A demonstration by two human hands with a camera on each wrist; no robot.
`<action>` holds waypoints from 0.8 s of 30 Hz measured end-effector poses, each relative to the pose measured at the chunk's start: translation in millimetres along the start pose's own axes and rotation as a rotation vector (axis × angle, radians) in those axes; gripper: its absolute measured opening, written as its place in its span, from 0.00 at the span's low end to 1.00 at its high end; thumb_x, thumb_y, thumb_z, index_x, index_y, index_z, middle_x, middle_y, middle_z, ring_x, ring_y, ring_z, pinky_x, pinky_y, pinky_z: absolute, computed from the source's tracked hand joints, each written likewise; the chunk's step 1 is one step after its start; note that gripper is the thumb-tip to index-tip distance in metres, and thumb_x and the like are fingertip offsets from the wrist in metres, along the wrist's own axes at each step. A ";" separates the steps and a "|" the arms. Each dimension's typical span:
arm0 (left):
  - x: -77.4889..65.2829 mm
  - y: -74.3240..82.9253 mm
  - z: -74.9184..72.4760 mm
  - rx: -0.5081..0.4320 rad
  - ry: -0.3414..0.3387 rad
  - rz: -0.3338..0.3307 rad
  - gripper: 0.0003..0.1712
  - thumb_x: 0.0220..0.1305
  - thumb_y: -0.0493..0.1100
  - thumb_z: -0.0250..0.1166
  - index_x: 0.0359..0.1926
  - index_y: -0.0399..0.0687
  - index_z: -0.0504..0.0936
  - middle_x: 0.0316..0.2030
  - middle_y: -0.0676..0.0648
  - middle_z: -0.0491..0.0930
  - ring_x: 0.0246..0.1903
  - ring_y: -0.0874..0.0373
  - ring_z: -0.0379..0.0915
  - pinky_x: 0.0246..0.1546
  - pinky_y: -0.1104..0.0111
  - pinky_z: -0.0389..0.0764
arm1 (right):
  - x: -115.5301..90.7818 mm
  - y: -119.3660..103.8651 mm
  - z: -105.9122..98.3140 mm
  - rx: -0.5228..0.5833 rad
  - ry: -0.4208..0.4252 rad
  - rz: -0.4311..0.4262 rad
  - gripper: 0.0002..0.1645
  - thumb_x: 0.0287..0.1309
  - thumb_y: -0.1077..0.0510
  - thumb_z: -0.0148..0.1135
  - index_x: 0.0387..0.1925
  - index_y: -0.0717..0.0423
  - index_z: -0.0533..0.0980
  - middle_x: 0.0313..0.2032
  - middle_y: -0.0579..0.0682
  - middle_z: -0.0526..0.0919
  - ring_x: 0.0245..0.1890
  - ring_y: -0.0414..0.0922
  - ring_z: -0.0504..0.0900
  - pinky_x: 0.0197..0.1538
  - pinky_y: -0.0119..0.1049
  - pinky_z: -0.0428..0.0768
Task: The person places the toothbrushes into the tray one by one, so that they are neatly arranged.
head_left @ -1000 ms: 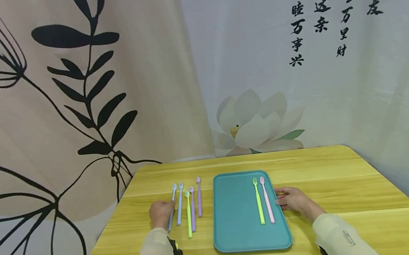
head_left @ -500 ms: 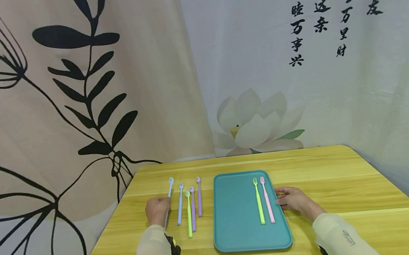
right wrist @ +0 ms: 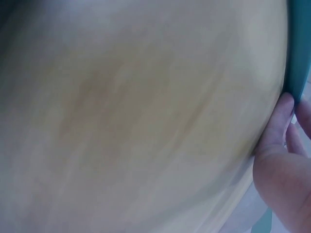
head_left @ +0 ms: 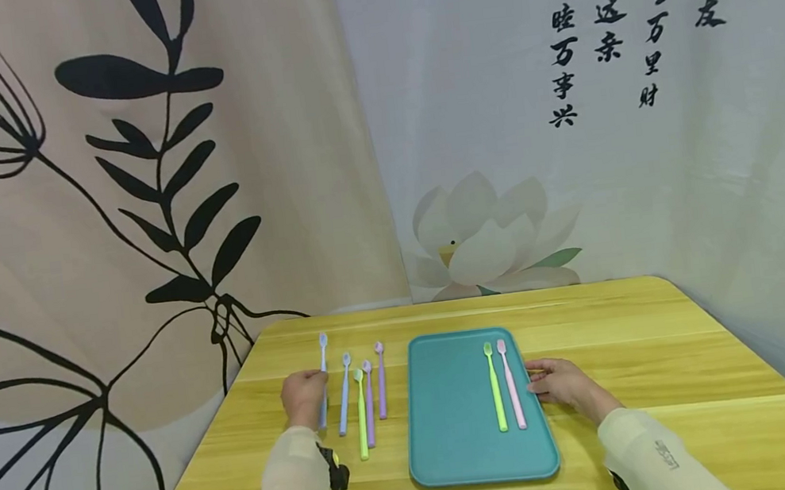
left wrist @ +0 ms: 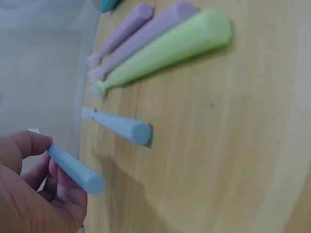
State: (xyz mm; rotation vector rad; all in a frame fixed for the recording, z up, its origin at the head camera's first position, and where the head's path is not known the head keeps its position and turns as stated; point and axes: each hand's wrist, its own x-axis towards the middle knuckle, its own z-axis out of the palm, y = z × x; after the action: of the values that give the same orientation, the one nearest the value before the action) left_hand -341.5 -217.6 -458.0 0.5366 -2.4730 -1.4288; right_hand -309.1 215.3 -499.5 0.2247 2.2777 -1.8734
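Observation:
My left hand (head_left: 303,398) pinches a light blue toothbrush (left wrist: 75,170) between thumb and fingers, bristle end pointing away. In the left wrist view it hangs over the table, its shadow falling beside it. To its right lie a second blue toothbrush (head_left: 345,402), a green toothbrush (head_left: 363,424) and two purple toothbrushes (head_left: 382,386), roughly side by side. My right hand (head_left: 564,385) holds the right rim of the teal tray (head_left: 447,423), thumb and finger at either side of the edge. A green toothbrush (head_left: 497,394) and a pink toothbrush (head_left: 512,392) rest on the tray's right half.
The yellow wooden table (head_left: 665,376) carries everything and ends at the back against a printed cloth (head_left: 312,165) with plants, a lotus and writing. Dark straps with small devices sit at both wrists.
My left hand has shifted slightly left, and the blue toothbrush in it has moved left and away, turning more upright in the head view. The right hand and tray stay put.

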 end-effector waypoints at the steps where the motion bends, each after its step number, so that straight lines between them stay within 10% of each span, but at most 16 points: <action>1: 0.1 1.8 1.0 -0.010 0.001 0.003 0.18 0.64 0.39 0.60 0.50 0.31 0.84 0.47 0.33 0.82 0.46 0.40 0.76 0.47 0.51 0.77 | 0.2 0.1 0.0 0.001 0.001 0.002 0.31 0.61 0.75 0.60 0.65 0.73 0.66 0.47 0.63 0.74 0.41 0.48 0.80 0.46 0.43 0.83; 24: -10.0 40.6 40.8 -0.227 -0.033 -0.030 0.16 0.57 0.35 0.67 0.47 0.33 0.85 0.46 0.36 0.83 0.45 0.46 0.75 0.44 0.60 0.77 | 2.4 1.3 -1.5 -0.010 0.005 0.010 0.31 0.61 0.74 0.61 0.65 0.71 0.67 0.46 0.61 0.75 0.40 0.47 0.79 0.44 0.39 0.83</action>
State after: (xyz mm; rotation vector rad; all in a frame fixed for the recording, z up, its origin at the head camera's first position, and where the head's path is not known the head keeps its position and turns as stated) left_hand -355.8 -162.9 -443.2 0.5083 -2.2933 -1.7146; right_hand -311.2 217.0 -501.0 0.2395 2.2842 -1.8579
